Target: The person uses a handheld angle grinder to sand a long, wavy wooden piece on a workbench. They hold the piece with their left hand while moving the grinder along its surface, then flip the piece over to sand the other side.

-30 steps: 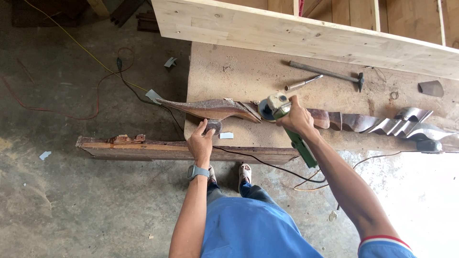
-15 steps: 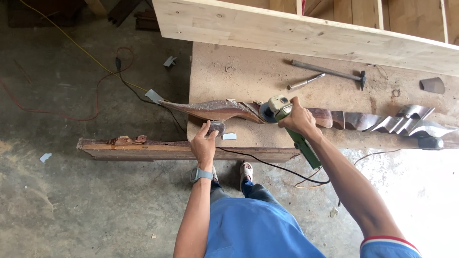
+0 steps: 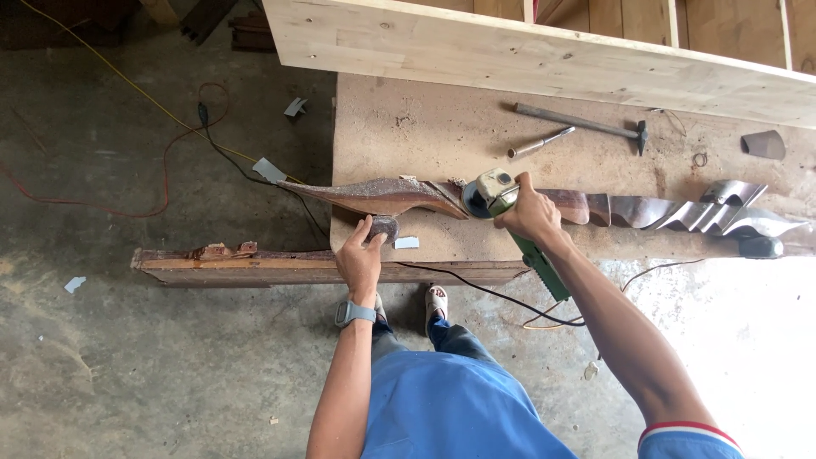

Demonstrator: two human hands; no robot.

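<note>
Firmly, right grip [image 3: 531, 212] wraps grinder [image 3: 501, 200]; left grip [image 3: 361, 255] pins carving [image 3: 382, 195].

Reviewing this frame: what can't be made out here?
- Grinder in the head view: the right hand covers its body, so the switch is hidden.
- Dark knob under the left hand: fingers cover part of it, and its join to the carved wood is unclear.
- Carved wood's right end: lost in glare.
- Ring on the bench: too small to identify.
</note>
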